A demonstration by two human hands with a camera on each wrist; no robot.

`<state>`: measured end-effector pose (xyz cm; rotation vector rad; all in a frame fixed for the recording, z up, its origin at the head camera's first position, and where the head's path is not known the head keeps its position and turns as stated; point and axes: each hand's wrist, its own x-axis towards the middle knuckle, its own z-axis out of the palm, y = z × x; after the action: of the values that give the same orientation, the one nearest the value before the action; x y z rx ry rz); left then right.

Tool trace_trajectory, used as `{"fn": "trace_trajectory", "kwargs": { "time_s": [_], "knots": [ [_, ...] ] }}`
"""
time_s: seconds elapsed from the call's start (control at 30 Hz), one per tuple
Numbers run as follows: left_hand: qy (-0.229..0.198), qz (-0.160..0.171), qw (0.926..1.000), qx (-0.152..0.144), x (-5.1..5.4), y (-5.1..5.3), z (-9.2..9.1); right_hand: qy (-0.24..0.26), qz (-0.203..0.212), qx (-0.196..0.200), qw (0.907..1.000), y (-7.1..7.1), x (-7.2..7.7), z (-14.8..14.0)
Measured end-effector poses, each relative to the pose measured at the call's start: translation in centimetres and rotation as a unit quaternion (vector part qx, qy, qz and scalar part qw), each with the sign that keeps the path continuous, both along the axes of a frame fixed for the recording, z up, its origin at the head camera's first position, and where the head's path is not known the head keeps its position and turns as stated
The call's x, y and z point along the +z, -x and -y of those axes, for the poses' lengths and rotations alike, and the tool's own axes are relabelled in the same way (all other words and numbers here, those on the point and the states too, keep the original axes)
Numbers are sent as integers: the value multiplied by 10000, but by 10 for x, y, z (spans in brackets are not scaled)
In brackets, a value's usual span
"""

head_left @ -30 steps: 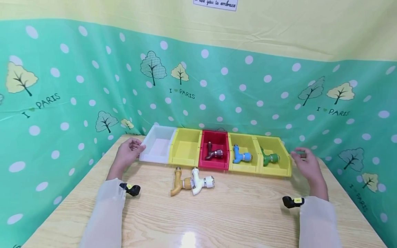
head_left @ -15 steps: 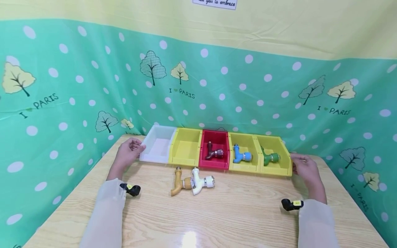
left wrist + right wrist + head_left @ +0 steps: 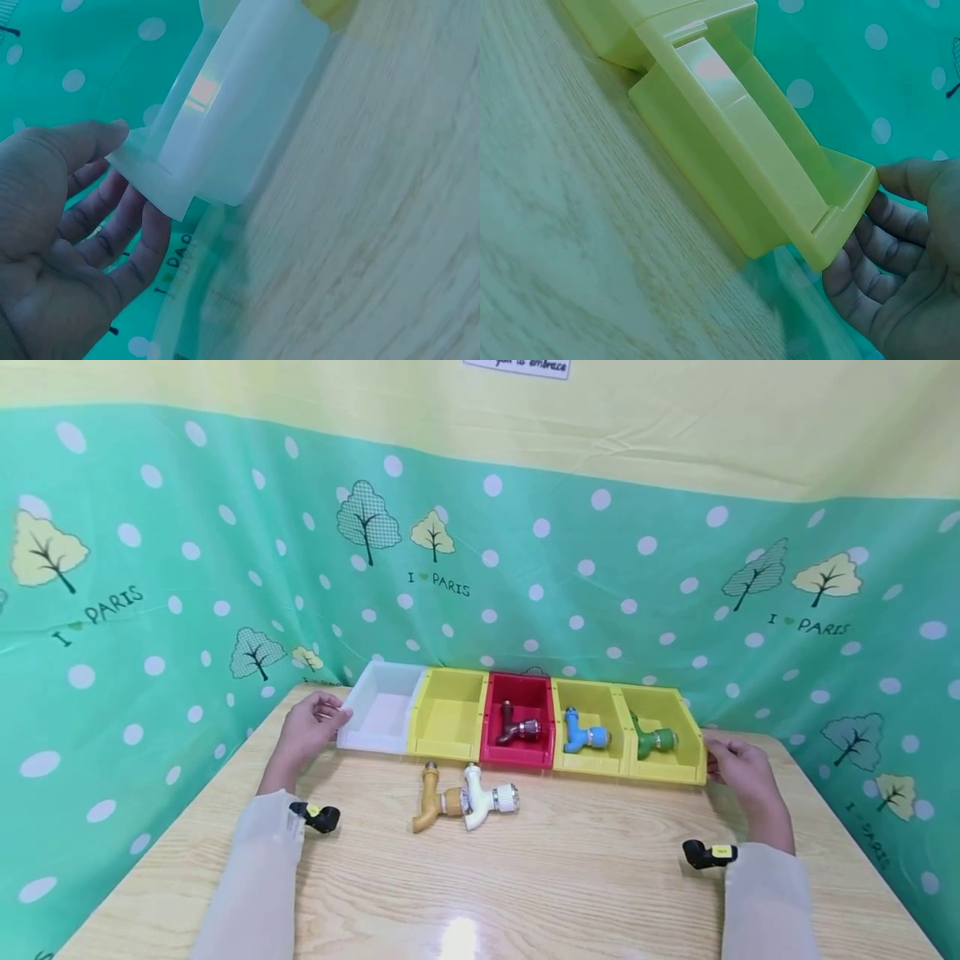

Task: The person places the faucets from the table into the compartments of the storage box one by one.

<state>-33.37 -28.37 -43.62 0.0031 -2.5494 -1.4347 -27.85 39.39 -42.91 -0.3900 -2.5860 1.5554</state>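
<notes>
Left hand (image 3: 306, 727), thumb above and fingers curled beneath, grasping the outer rim of the translucent white plastic bin (image 3: 381, 717) that ends the row on the left; right hand (image 3: 747, 772), likewise pinching the outer rim of the glossy yellow end bin (image 3: 678, 770) on the right; the row, five open-topped plastic bins side by side, stands on a pale wood-grain table (image 3: 570, 872), near a green curtain (image 3: 525, 568) with white dots and printed trees. Between the end bins, left to right: a bare yellow plastic bin (image 3: 448, 717); a red plastic bin (image 3: 517, 760) containing a dark maroon tap (image 3: 507, 727) with a silvery handle; a second yellow plastic bin (image 3: 596, 766) containing a bright blue tap (image 3: 576, 740); the yellow end bin contains a green tap (image 3: 651, 742). In front of the row, on the table: an ochre tap (image 3: 430, 802) and, just beside it on the right, a white tap (image 3: 477, 800) with a ribbed handle; both lie on their sides.
</notes>
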Motion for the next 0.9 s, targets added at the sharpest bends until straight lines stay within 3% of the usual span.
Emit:
{"fn": "trace_trajectory", "kwargs": {
  "time_s": [0.23, 0.33, 0.47, 0.57, 0.67, 0.9],
  "knots": [
    [463, -445, 9977, 206, 14, -2, -6, 12, 19, 8, 10000, 0, 1, 1],
    [765, -669, 9948, 69, 23, -2, -13, -1, 42, -16, 10000, -1, 1, 1],
    [1409, -831, 9859, -345, 35, -1, -25, -5, 83, -19, 10000, -2, 2, 1],
    [1930, -1014, 9729, -769, 45, -1, -37, 22, 108, -21, 9999, -3, 3, 0],
    [2383, -1225, 9551, -1264, 53, -3, -48, -19, 80, -4, 10000, -2, 4, 0],
    [3110, -1443, 9134, -2195, 61, -19, -70, -124, 64, 20, 9999, -3, 4, 3]
  ]
}}
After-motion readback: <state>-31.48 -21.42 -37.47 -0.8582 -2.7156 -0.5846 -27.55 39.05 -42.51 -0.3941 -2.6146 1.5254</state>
